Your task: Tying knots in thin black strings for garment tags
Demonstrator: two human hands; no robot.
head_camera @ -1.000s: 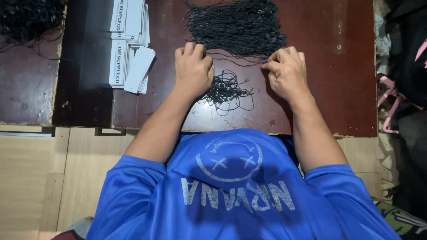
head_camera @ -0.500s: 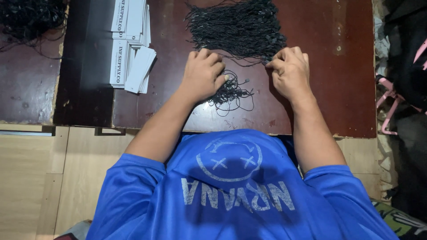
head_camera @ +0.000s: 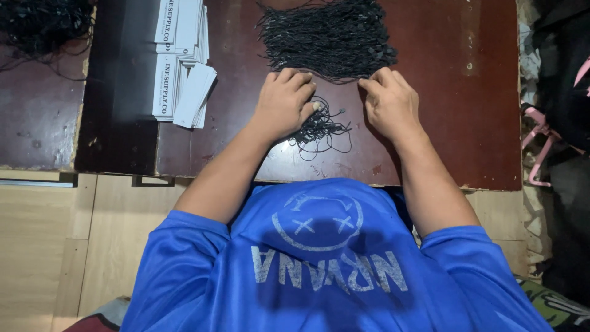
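1. Two bare forearms run up out of a blue shirt [head_camera: 319,270] nearest the camera, onto a dark reddish-brown table [head_camera: 455,123].
2. Left hand [head_camera: 284,104] lies knuckles-up with fingers curled, its thumb side touching a small tangle of black strings [head_camera: 321,126]; whether it pinches a strand, I cannot tell.
3. Right hand [head_camera: 391,104] sits just right of that tangle, fingers bent down, fingertips at the near edge of the big pile; any grip there is hidden under the hand.
4. Between the two hands lies the small tangle, thin loops trailing toward the table's near edge.
5. Just beyond the fingertips spreads the large heap of black strings [head_camera: 329,37], cut off by the top of the frame.
6. Farther left, white rectangular paper tags [head_camera: 181,67] lie fanned in overlapping stacks, dark print on them.
7. Far top-left, another dark string bundle [head_camera: 43,24] is cropped by the frame; at the right edge, pink hangers [head_camera: 541,141] are only partly visible.
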